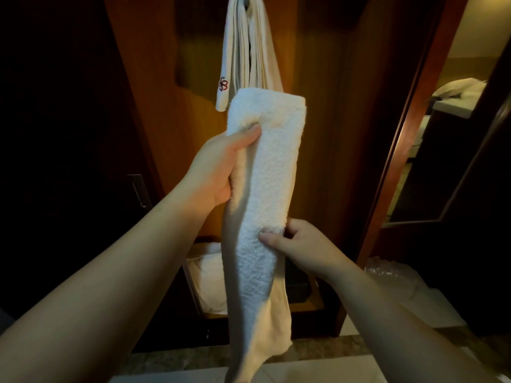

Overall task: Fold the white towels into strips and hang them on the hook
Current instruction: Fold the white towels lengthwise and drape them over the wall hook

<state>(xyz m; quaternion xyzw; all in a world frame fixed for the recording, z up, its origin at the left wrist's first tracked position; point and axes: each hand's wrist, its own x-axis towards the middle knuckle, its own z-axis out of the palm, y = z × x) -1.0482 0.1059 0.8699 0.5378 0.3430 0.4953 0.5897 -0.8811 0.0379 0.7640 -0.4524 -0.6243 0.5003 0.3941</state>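
Note:
A white terry towel folded into a long narrow strip hangs upright in front of me. My left hand grips its upper part, thumb pressed into the front near the folded top. Lower down, my right hand pinches the strip's right edge, thumb on the front. The bottom end dangles loose near the floor. Behind and above it, folded white towels with a red emblem hang from the top of the frame; the hook itself is not visible.
A wooden wardrobe panel stands behind the towels. More white linen lies in a low compartment at the bottom. A dark door with a metal handle is at left. An open doorway at right shows a bed.

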